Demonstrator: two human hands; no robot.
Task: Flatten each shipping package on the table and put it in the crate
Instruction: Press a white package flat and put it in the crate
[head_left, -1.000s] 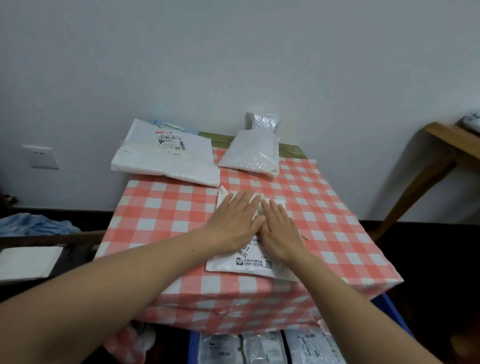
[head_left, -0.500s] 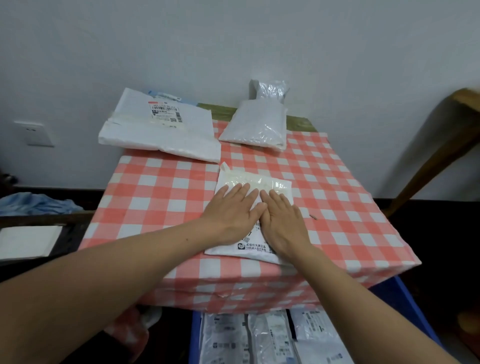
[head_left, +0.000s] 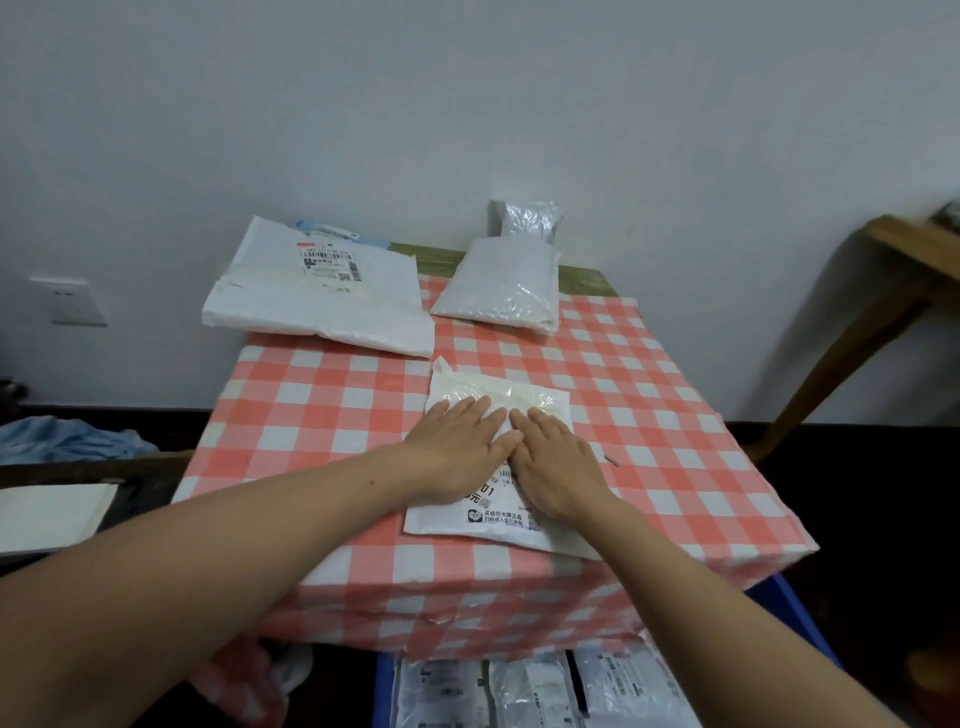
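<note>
A white shipping package (head_left: 498, 397) with black print lies flat near the front of the checked table (head_left: 649, 415). My left hand (head_left: 460, 449) and my right hand (head_left: 556, 462) press on it side by side, palms down, fingers straight and pointing away from me. A large white package (head_left: 322, 296) with a label sits at the table's back left. A grey bubble package (head_left: 501, 288) lies at the back middle, with a smaller one (head_left: 530, 218) behind it against the wall. The blue crate (head_left: 779, 608) stands on the floor below the table's front edge, holding several flat packages (head_left: 545, 691).
A wooden table leg and top (head_left: 883, 291) stand at the right. A wall socket (head_left: 70, 301) is on the left wall. Blue cloth (head_left: 67, 441) and a white sheet (head_left: 47, 514) lie at the left, below table height.
Both hands have slid toward me along the package, uncovering its taped far end. The view has tilted down, showing more of the crate.
</note>
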